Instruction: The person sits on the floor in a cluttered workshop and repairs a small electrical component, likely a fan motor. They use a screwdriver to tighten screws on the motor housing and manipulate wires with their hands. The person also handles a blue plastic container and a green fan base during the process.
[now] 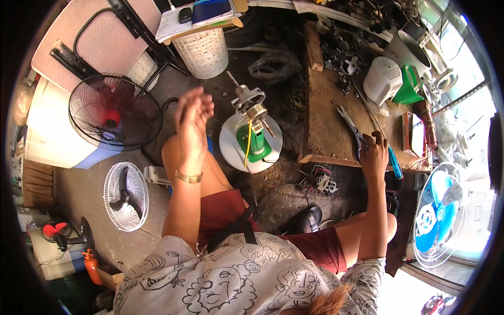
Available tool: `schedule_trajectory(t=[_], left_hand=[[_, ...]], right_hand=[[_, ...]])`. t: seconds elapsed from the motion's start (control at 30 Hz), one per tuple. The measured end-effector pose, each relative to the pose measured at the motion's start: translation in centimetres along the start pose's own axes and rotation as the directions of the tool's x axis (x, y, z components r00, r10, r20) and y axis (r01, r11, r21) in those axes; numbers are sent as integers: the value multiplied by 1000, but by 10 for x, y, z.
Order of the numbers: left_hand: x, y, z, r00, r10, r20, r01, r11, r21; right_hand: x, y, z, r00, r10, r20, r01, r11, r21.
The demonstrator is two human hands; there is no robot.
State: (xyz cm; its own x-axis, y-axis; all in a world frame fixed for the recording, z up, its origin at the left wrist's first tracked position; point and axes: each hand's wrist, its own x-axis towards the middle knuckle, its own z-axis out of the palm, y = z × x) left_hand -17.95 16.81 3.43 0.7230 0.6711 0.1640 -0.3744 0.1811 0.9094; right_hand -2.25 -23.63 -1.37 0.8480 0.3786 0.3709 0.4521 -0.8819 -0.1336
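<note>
My left hand (195,113), slightly blurred, is raised with bent fingers apart and nothing in it, just left of a fan motor assembly (251,107). That metal assembly, with shafts and a yellow wire (247,144), sits tilted on a green stand (256,148) on a round white base (231,147). My right hand (374,147) is at the wooden bench (328,131), its fingers curled on the dark handles of large metal scissors (349,122). A teal-handled screwdriver (395,163) lies just beside that hand.
A black fan cage (92,113) and white fan (126,197) stand left; a blue-bladed fan (436,210) is right. A perforated white bin (202,55) is behind. Dark parts (336,47), a white housing (378,81) and a green piece (407,89) crowd the bench. Loose wired parts (325,181) lie below.
</note>
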Motion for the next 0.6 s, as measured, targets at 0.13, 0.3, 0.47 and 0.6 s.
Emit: schedule_trajectory(t=[0.13, 0.3, 0.47, 0.6], left_hand=[[-36, -75, -34, 943, -291, -163, 244, 935, -259], [-59, -120, -27, 750, -636, -181, 521, 737, -430], [-59, -118, -23, 898, -389, -206, 362, 918, -160], [-44, -110, -19, 867, -465, -179, 405, 867, -292]], right_hand=[[33, -73, -7, 983, -166, -78, 184, 903, 389], [76, -193, -7, 947, -317, 42, 218, 735, 642], [91, -228, 20, 960, -238, 145, 75, 722, 688], [86, -231, 33, 904, -273, 329, -159, 499, 852]])
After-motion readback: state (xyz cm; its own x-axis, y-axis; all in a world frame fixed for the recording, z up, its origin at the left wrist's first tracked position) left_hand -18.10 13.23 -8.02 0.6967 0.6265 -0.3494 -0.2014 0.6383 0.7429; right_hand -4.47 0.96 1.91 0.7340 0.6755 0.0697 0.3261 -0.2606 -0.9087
